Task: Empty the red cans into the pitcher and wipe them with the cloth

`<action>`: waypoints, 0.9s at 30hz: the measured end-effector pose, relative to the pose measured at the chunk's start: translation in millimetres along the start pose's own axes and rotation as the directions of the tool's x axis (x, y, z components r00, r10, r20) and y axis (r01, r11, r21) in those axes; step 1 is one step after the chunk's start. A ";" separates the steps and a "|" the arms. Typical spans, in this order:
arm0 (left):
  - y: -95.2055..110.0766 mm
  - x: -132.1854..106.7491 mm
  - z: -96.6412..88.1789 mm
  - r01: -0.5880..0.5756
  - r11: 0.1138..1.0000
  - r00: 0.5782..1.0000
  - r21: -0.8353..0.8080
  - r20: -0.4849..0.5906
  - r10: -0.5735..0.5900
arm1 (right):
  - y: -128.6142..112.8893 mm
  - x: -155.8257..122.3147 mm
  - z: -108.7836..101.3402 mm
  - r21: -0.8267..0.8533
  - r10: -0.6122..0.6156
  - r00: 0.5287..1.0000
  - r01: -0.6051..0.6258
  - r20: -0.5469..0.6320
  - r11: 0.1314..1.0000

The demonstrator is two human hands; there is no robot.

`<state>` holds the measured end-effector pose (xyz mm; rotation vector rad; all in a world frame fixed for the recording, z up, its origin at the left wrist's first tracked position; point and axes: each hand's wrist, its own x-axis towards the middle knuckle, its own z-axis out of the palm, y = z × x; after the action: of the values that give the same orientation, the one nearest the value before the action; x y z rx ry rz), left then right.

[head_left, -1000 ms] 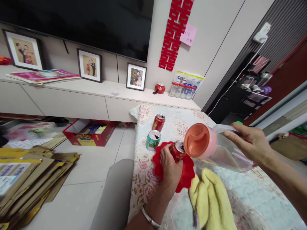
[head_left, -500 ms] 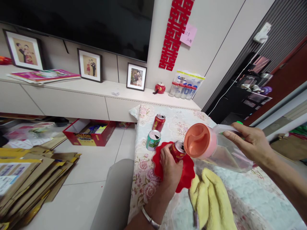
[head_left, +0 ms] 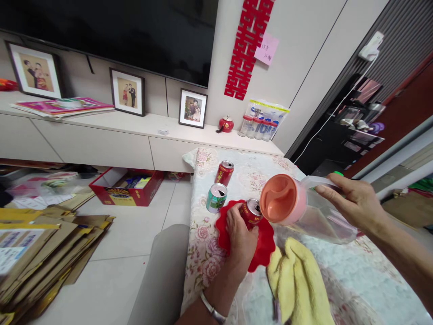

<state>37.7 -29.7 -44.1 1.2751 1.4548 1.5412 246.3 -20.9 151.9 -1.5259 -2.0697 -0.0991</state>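
My left hand (head_left: 241, 230) is closed around a red drink can (head_left: 251, 213) that stands over a scalloped red plate (head_left: 265, 248). By its handle my right hand (head_left: 353, 198) grips a clear plastic pitcher (head_left: 326, 219) with an orange lid (head_left: 282, 198). The pitcher is tipped on its side, its lid close beside the can's open top. Whether liquid is flowing, I cannot tell. Behind the plate stand a green-and-white can (head_left: 216, 198) and another red can (head_left: 225, 173), both upright. A yellow cloth (head_left: 299, 284) lies crumpled just right of the plate.
A floral tablecloth (head_left: 203, 253) covers the table. Beyond it, a low white cabinet (head_left: 118, 140) carries picture frames, a small red pot (head_left: 225, 124) and several red-lidded jars (head_left: 257, 127). On the floor at left are a red box (head_left: 128, 194) and stacked flattened cardboard (head_left: 50, 248).
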 end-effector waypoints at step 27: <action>-1.9 -0.3 0.9 -0.011 1.000 1.000 -0.008 -0.011 0.011 | 0.1 -0.3 -0.1 -0.001 -0.012 1.000 0.012 0.002 1.000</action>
<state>38.4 -29.3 -46.0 1.2735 1.4500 1.5621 246.5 -21.2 151.8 -1.5154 -2.0805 -0.1034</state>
